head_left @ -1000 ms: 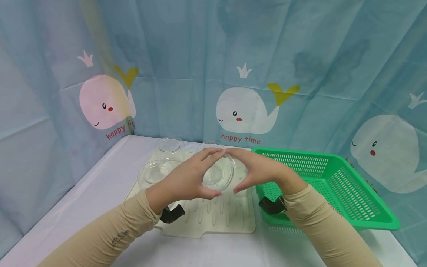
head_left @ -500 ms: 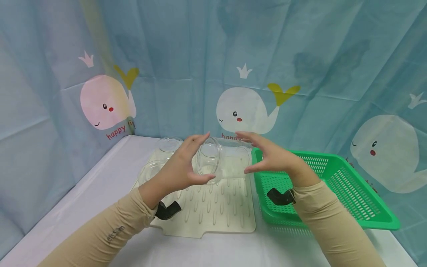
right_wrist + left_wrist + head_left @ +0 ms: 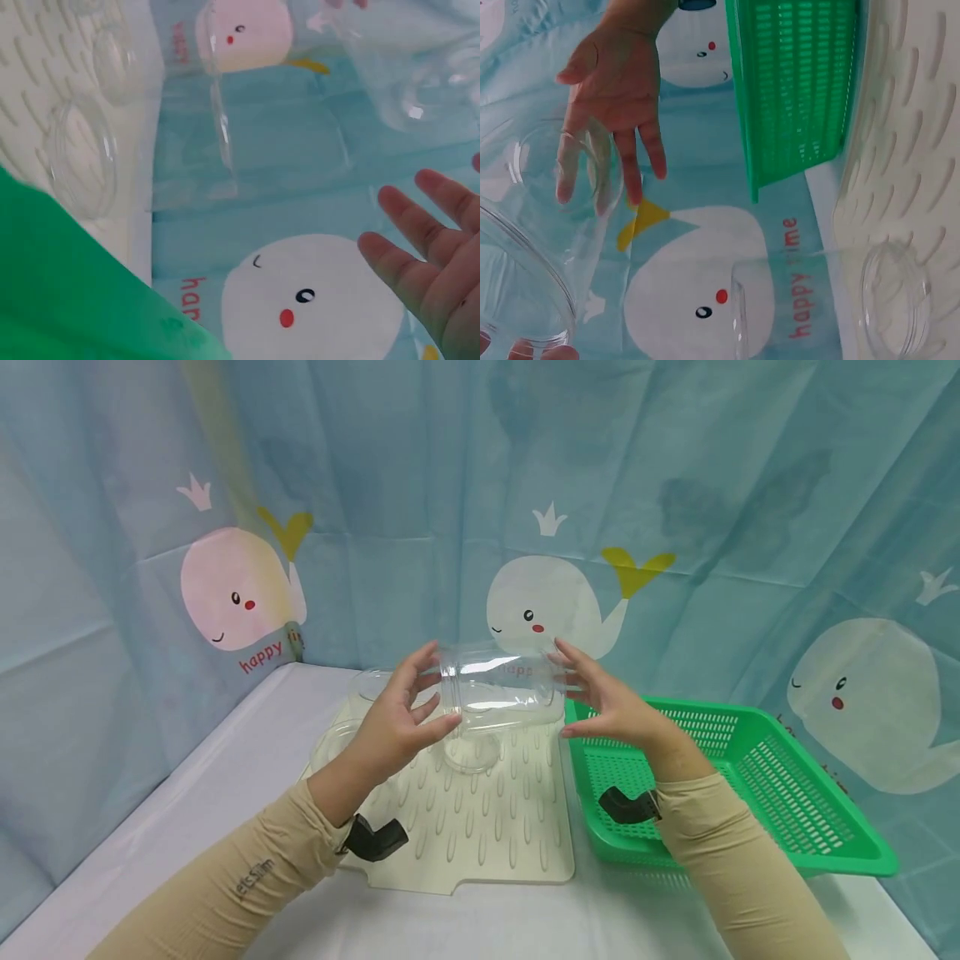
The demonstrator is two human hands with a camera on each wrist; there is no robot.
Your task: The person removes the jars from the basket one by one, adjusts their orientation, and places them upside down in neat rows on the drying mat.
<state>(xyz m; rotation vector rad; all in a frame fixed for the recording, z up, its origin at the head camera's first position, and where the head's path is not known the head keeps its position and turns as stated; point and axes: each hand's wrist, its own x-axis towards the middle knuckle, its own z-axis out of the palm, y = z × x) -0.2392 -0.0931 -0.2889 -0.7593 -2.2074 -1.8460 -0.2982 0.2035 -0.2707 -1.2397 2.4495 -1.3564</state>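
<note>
A clear, see-through jar (image 3: 498,689) lies sideways in the air above the cream ridged mat (image 3: 480,827), its ringed rim to the left. At that rim, my left hand (image 3: 393,718) grips it between thumb and fingers. Only fingertips of this hand show in the left wrist view, against the jar's rim (image 3: 525,285). Around the base end, my right hand (image 3: 618,706) spreads its fingers. In the right wrist view the fingers of the right hand (image 3: 442,262) look apart from the jar (image 3: 420,67).
Behind and left of the held jar, several more clear jars stand on the mat, one with its ringed end (image 3: 472,752) down. A green perforated basket (image 3: 847,852) sits right of the mat. A blue curtain (image 3: 420,527) with whales hangs behind the white table (image 3: 247,760).
The held jar has risen off the mat and tilted sideways, its rim turning toward the left hand. My right hand has moved right and slightly up, away from the left hand, to the base end.
</note>
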